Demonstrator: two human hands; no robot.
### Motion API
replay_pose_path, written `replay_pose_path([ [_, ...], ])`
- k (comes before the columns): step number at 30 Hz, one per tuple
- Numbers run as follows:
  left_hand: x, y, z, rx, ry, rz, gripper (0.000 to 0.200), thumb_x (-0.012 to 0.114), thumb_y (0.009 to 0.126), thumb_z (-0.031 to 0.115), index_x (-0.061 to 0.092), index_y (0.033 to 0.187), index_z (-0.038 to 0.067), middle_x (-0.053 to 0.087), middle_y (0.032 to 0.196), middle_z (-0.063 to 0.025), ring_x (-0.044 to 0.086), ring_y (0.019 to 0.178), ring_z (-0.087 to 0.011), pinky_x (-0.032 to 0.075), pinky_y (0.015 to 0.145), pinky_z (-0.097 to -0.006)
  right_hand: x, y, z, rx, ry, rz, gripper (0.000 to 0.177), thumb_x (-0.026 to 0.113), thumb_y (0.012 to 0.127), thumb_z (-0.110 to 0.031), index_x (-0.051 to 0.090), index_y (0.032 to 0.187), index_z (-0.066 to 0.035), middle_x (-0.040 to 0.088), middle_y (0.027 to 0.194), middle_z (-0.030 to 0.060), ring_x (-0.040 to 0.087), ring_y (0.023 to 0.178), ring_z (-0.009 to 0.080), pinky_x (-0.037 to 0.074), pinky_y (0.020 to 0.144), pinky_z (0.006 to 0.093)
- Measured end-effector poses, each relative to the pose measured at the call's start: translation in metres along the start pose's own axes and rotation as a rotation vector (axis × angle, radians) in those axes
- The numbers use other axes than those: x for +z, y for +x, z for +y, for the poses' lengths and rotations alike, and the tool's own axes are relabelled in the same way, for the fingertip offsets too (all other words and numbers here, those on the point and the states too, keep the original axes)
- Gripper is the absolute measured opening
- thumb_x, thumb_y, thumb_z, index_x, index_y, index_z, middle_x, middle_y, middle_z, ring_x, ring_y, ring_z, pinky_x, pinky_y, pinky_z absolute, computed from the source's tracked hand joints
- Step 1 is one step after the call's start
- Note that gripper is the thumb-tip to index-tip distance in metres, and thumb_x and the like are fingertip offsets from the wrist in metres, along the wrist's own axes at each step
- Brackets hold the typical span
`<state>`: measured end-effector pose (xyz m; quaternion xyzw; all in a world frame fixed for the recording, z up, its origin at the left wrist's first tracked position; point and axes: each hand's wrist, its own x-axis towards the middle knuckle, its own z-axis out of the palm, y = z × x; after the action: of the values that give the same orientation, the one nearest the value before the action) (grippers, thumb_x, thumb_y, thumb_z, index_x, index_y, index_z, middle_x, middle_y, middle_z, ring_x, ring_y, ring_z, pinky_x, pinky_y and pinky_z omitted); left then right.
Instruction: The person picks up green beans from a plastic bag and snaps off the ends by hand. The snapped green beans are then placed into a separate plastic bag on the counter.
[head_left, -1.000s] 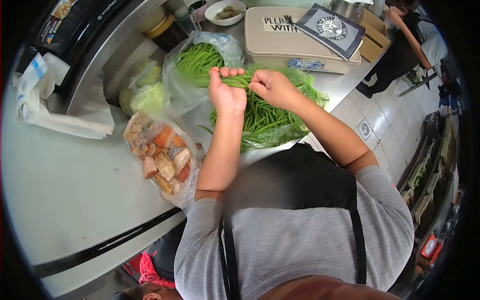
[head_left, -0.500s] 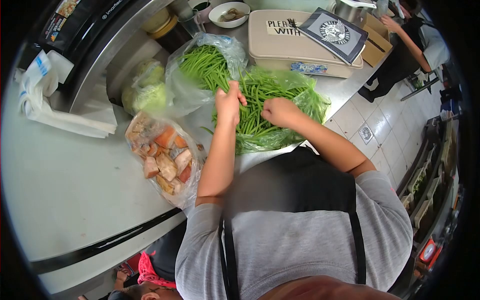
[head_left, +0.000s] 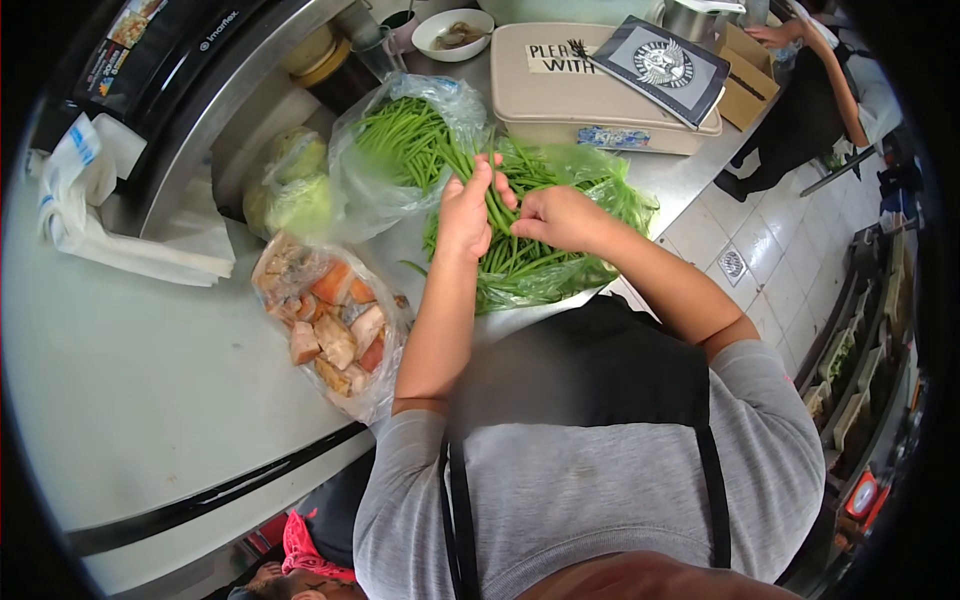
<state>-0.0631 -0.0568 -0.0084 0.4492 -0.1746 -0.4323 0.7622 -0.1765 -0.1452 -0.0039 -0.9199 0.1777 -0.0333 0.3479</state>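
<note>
Long green beans fill an open clear plastic bag in front of me. My left hand is wrapped round a small bunch of beans above the bag. Close beside it on the right, my right hand has its fingers curled together at the beans' lower ends; whatever it pinches is too small to make out. Another clear bag behind my left hand holds more green beans.
Left of my forearm lies a bag of orange and tan chunks, with bagged pale green vegetables behind it. A beige lidded box bears a dark booklet. Two other people are at the upper right and bottom left.
My left hand has turned and now has a bunch of beans in it. My right hand has moved slightly left, closer to my left hand.
</note>
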Motion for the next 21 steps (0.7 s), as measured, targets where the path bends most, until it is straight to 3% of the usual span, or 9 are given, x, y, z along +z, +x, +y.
replay_pose_path([
  [2, -0.001, -0.001, 0.006, -0.009, 0.156, 0.007, 0.020, 0.045, 0.084, 0.020, 0.048, 0.091, 0.001, 0.044, 0.060, -0.0011, 0.041, 0.048, -0.0115, 0.036, 0.046, -0.0244, -0.016, 0.000, -0.009, -0.030, -0.055, -0.034, 0.024, 0.061, 0.068, -0.030, 0.056, 0.069, -0.006, 0.057, 0.069, 0.0110, 0.055, 0.064, 0.0276, 0.043, 0.056, 0.0376],
  [5, -0.006, -0.001, 0.017, -0.046, 0.295, -0.026, 0.021, 0.046, 0.083, 0.020, 0.048, 0.089, 0.001, 0.042, 0.059, 0.0010, 0.037, 0.046, -0.0076, 0.032, 0.042, -0.0212, -0.030, 0.013, -0.005, -0.281, -0.219, 0.644, 0.020, 0.060, 0.069, -0.027, 0.056, 0.074, -0.008, 0.056, 0.077, 0.0094, 0.056, 0.067, 0.0270, 0.044, 0.057, 0.0365],
  [8, -0.004, -0.002, 0.023, -0.076, 0.351, -0.094, 0.020, 0.046, 0.083, 0.020, 0.048, 0.087, 0.001, 0.040, 0.058, 0.0025, 0.035, 0.045, -0.0053, 0.030, 0.041, -0.0192, -0.053, 0.017, -0.013, -0.387, -0.492, 0.545, 0.017, 0.059, 0.069, -0.018, 0.053, 0.080, -0.007, 0.054, 0.078, 0.0079, 0.054, 0.069, 0.0262, 0.043, 0.059, 0.0352],
  [11, -0.001, -0.002, 0.027, -0.088, 0.321, -0.147, 0.019, 0.045, 0.084, 0.020, 0.048, 0.087, 0.001, 0.040, 0.058, 0.0020, 0.036, 0.046, -0.0062, 0.030, 0.042, -0.0198, -0.053, 0.024, -0.008, -0.461, -0.562, 0.532, 0.013, 0.057, 0.071, -0.015, 0.052, 0.079, -0.007, 0.051, 0.072, 0.0088, 0.053, 0.066, 0.0258, 0.042, 0.058, 0.0343],
  [14, -0.003, -0.002, 0.026, -0.124, 0.137, -0.208, 0.017, 0.045, 0.084, 0.019, 0.048, 0.087, 0.002, 0.040, 0.059, 0.0015, 0.036, 0.047, -0.0073, 0.031, 0.044, -0.0209, -0.037, 0.033, 0.001, -0.379, -0.143, 0.528, 0.009, 0.050, 0.078, -0.015, 0.049, 0.078, -0.006, 0.046, 0.065, 0.0054, 0.051, 0.060, 0.0199, 0.040, 0.055, 0.0303],
  [17, -0.001, -0.002, 0.023, -0.132, -0.078, -0.295, 0.016, 0.045, 0.084, 0.018, 0.048, 0.088, 0.002, 0.039, 0.059, 0.0015, 0.037, 0.048, -0.0082, 0.031, 0.046, -0.0220, -0.037, 0.025, -0.009, -0.187, 0.695, 0.235, 0.012, 0.043, 0.083, -0.017, 0.047, 0.081, -0.006, 0.041, 0.063, -0.0001, 0.044, 0.056, 0.0138, 0.036, 0.053, 0.0260],
  [20, 0.005, 0.000, 0.022, -0.109, -0.148, -0.360, 0.016, 0.045, 0.084, 0.018, 0.047, 0.088, 0.003, 0.039, 0.059, 0.0018, 0.037, 0.048, -0.0082, 0.031, 0.046, -0.0222, -0.029, 0.019, -0.014, -0.124, 1.452, 0.121, 0.014, 0.042, 0.085, -0.020, 0.044, 0.079, -0.007, 0.039, 0.066, -0.0026, 0.039, 0.057, 0.0095, 0.035, 0.054, 0.0231],
  [21, 0.006, 0.001, 0.022, -0.121, -0.145, -0.365, 0.016, 0.044, 0.084, 0.018, 0.047, 0.089, 0.003, 0.039, 0.059, 0.0018, 0.037, 0.048, -0.0081, 0.031, 0.046, -0.0221, -0.029, 0.015, -0.014, -0.129, 1.545, 0.058, 0.014, 0.042, 0.084, -0.020, 0.043, 0.079, -0.007, 0.039, 0.066, -0.0026, 0.039, 0.057, 0.0094, 0.035, 0.054, 0.0228],
])
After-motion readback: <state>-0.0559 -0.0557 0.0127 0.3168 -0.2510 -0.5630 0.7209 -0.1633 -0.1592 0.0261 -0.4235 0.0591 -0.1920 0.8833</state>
